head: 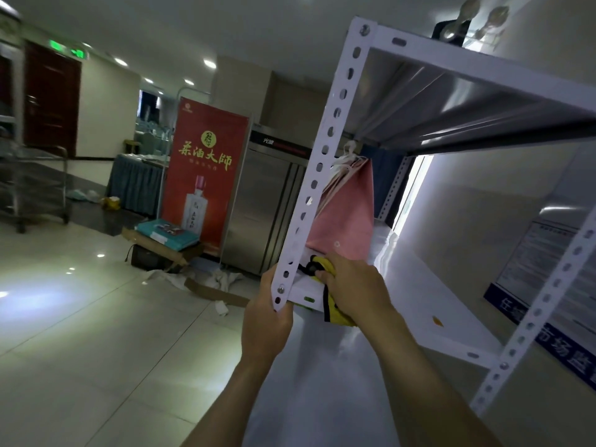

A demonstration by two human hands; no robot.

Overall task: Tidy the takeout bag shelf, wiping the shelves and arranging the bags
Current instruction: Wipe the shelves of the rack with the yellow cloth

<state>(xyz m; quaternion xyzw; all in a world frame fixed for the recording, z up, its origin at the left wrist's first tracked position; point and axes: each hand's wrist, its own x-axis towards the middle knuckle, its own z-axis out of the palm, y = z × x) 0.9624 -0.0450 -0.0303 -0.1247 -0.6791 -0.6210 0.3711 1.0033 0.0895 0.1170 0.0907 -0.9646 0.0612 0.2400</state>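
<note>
Fingers of the right hand (351,285) curl round a soft yellow cloth with black trim (329,296), bunched at the front corner of the white metal shelf board (419,304). Left-hand fingers wrap the white perforated steel upright (325,156) near its lower bolt, that left hand (267,314) steadying the frame. At twelve o'clock from the cloth stands a pink paper takeout bag with white cord handles (346,208), just behind the knuckles. It looks light, creasable and easily tipped; I judge it best lifted by the handles or pinched at its folded top. At nine o'clock, well apart, a red glossy banner (206,175) fronts a brushed steel refrigerator (267,201).
</note>
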